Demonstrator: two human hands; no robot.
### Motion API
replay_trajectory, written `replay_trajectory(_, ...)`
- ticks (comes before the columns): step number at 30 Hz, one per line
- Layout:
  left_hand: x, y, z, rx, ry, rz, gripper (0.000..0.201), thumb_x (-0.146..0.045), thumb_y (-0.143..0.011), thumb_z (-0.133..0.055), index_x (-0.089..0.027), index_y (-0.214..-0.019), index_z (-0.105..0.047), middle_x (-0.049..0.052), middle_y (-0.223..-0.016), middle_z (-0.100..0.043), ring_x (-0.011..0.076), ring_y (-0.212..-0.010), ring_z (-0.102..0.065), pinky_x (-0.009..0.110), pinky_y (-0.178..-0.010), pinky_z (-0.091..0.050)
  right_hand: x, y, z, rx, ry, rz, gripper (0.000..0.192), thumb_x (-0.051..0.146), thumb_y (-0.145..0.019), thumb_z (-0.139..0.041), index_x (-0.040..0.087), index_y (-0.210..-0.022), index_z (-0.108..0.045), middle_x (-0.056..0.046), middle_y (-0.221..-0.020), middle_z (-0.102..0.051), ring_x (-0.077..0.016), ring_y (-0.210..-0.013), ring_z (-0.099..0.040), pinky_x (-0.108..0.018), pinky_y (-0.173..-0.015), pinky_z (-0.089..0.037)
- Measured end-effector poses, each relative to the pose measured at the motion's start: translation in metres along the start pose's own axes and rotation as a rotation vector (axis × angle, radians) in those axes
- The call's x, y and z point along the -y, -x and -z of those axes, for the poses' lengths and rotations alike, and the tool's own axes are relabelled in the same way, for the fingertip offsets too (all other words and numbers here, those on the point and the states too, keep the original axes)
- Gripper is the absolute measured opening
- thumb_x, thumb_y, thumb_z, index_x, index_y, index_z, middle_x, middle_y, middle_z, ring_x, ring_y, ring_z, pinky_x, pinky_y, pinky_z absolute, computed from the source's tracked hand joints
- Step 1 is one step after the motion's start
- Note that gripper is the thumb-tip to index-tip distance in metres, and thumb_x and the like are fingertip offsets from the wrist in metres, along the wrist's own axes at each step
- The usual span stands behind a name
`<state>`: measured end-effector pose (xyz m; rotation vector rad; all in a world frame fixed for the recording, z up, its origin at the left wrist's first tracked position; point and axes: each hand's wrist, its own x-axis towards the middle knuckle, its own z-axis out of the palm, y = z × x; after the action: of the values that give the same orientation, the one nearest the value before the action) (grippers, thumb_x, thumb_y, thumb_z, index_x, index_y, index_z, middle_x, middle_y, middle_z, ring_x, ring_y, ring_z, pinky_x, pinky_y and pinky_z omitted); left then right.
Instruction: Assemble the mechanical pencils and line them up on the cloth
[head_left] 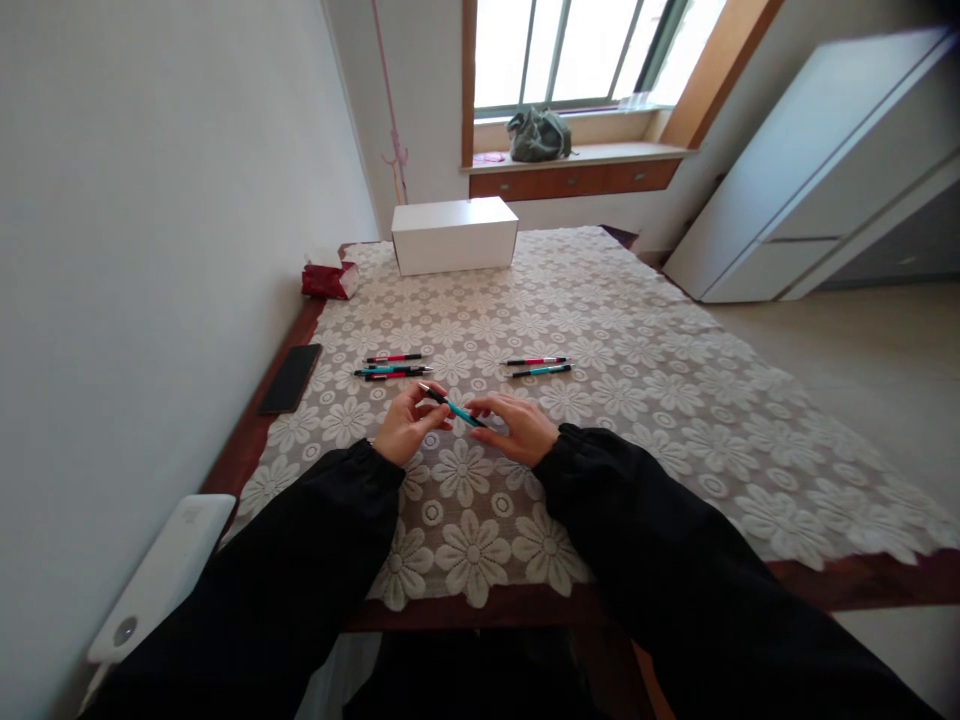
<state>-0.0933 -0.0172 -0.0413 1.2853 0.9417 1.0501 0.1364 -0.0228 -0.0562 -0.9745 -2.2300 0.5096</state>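
A black and turquoise pen (459, 411) is held slantwise above the tablecloth, its silver tip up at the left. My left hand (409, 422) pinches the tip half between thumb and fingers. The other end sits between the thumb and fingers of my right hand (516, 425). Just beyond my left hand lies a group of pens (394, 372), turquoise and black and red and black, with a red and black pen (394, 358) behind them. Past my right hand lie a red and black pen (535, 361) and a turquoise and black pen (541, 371), side by side.
A flowered lace tablecloth (474, 550) covers the table. At the far end stands a white box (454, 238). Along the left edge are a dark phone (290, 379) and a red packet (328, 281). A white device (165, 570) sits by the wall at the near left.
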Motion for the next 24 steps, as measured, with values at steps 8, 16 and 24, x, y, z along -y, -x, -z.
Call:
replay_trajectory(8, 0.008, 0.006, 0.003, 0.024, -0.621, -0.227, 0.014, -0.028, -0.083, -0.073, -0.019, -0.091, -0.067, 0.003, -0.088, -0.071, 0.0159, -0.078, -0.068, 0.027, -0.069, -0.055, -0.012, 0.005, 0.001, 0.063, 0.243, -0.022, 0.021, 0.029, -0.098, -0.051, 0.021, -0.108, -0.067, -0.007, -0.098, -0.074, -0.0215, -0.09, -0.066, -0.032, -0.08, -0.044)
replay_trajectory(16, 0.007, 0.006, 0.009, 0.156, -0.948, -0.329, 0.018, -0.036, -0.094, -0.062, -0.02, -0.098, -0.069, 0.001, -0.084, -0.071, 0.0131, -0.068, -0.059, 0.027, -0.068, -0.049, -0.009, 0.005, 0.0, 0.157, 0.275, 0.0, 0.031, 0.038, -0.105, -0.041, 0.021, -0.1, -0.067, -0.005, -0.086, -0.071, -0.0174, -0.075, -0.063, -0.029, -0.069, -0.038)
replay_trajectory(24, 0.0, 0.011, 0.003, 0.154, -1.129, -0.279, 0.025, -0.04, -0.099, -0.054, -0.022, -0.096, -0.07, 0.003, -0.079, -0.067, 0.0165, -0.073, -0.06, 0.028, -0.069, -0.044, -0.016, 0.006, -0.005, 0.044, 0.314, 0.113, 0.038, 0.039, -0.108, -0.036, 0.019, -0.092, -0.064, -0.007, -0.084, -0.066, -0.0182, -0.079, -0.058, -0.029, -0.074, -0.042)
